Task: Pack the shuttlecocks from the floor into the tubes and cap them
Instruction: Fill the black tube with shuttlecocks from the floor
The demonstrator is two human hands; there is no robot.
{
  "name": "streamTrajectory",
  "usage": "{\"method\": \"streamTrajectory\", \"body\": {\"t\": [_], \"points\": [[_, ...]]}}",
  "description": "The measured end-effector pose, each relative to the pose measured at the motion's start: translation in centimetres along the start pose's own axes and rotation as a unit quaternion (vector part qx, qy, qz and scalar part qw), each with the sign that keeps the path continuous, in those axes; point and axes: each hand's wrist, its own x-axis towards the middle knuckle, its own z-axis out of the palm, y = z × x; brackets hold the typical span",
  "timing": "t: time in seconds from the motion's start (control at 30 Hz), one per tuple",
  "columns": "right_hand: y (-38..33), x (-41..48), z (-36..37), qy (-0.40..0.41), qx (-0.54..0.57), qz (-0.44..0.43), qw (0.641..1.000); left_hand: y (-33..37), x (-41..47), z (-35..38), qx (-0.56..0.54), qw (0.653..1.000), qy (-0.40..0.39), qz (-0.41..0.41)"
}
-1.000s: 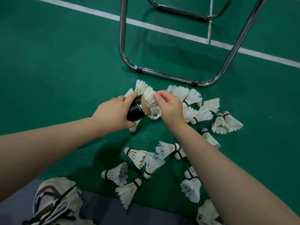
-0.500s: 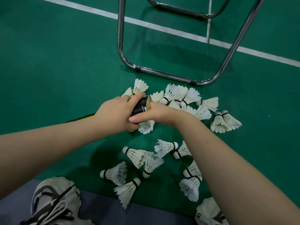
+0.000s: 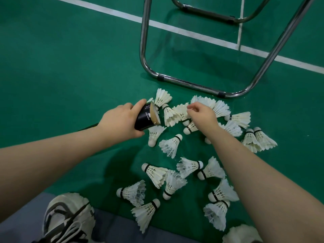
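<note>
R hand (image 3: 201, 116) moved off 1 tube (image 3: 144, 118), fingers (image 3: 191, 106) pinch shuttlecock (image 3: 180, 111); L hand (image 3: 119, 121) grips tube; ~20 loose.

I see a green floor (image 3: 70, 67) crossed by white lines (image 3: 175, 29). White shuttlecocks (image 3: 170, 145) lie scattered on it, just before a chrome chair frame (image 3: 189, 84) standing there. A shoe (image 3: 68, 218) rests on the grey strip (image 3: 21, 216) at its near edge.

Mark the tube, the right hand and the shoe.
tube (image 3: 142, 121): head view, black side wall.
right hand (image 3: 201, 116): head view, back of the hand.
shoe (image 3: 67, 217): head view, laced upper.
</note>
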Motion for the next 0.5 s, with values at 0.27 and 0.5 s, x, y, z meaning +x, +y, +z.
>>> {"method": "streamTrajectory", "body": {"t": [0.27,0.5], "points": [[-0.2,3.0,2.3,-0.008,-0.258,-0.100,0.961,-0.4,1.0,0.3,-0.007,1.000,-0.003,-0.010],[0.0,4.0,4.8,-0.010,-0.371,-0.183,0.910,-0.2,1.6,0.8,-0.018,1.000,-0.007,-0.012]]}}
